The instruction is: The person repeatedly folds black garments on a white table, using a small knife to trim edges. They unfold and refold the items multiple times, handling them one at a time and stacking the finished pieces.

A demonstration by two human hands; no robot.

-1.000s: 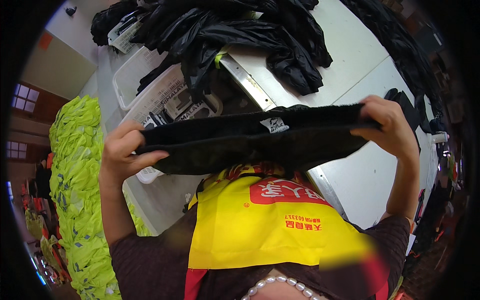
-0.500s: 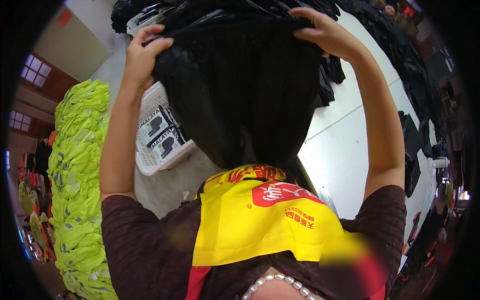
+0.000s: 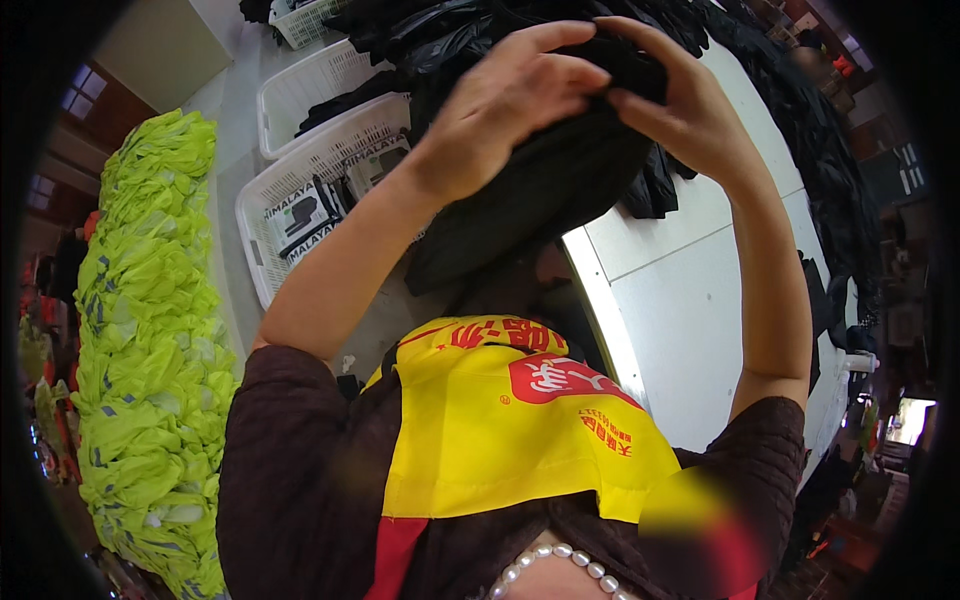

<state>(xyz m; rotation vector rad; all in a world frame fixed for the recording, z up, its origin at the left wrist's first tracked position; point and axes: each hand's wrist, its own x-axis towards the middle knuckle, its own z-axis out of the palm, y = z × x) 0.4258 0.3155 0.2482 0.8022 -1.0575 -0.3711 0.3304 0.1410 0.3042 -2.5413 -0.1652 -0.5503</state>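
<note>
A black garment point(image 3: 540, 190) hangs folded in front of me, raised high above the white table point(image 3: 700, 290). My left hand point(image 3: 505, 105) pinches its top edge from the left. My right hand point(image 3: 670, 100) grips the same top edge from the right. The fingertips of both hands meet at the top of the fabric. The garment's lower part droops toward my yellow apron point(image 3: 510, 420) and hides the table's near corner.
White plastic baskets point(image 3: 270, 215) with folded packaged items stand at the left. A long heap of neon yellow-green garments point(image 3: 150, 330) runs along the far left. A pile of black garments point(image 3: 800, 130) covers the table's far and right side.
My hands have come together at the top of the black garment, which was held spread wide and then lifted up. It now hangs folded in half.
</note>
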